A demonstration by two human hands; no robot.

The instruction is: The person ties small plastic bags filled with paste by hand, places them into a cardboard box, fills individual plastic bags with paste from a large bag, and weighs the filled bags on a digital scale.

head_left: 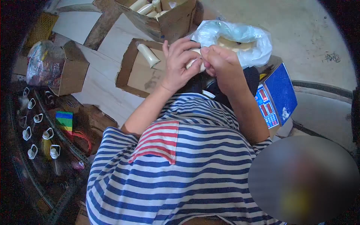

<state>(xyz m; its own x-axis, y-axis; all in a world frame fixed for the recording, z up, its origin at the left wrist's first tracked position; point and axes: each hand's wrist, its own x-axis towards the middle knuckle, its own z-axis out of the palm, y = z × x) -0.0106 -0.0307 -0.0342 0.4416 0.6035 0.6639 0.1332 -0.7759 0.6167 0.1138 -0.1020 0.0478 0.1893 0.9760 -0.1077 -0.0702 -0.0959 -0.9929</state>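
Note:
My left hand (180,63) is curled round a small plastic bag of creamy white filling (198,60), its thumb and fingers on the bag's sides. Against the bag's upper end my right hand (225,65) is closed in a pinch, with the pinched part hidden by the fingers. Just beyond both hands, a large clear plastic bag (258,41) stands with its mouth wide, pale powder-like contents inside. To the left, a similar filled bag (148,55) lies in a shallow cardboard box (125,71).
A taller cardboard box (176,22) at the back holds several filled bags. On the right stands a blue digital scale (279,95) with lit red figures. Several handled bottles (54,152) and a box (73,71) with plastic-wrapped goods are at left. A blurred oval covers the lower right.

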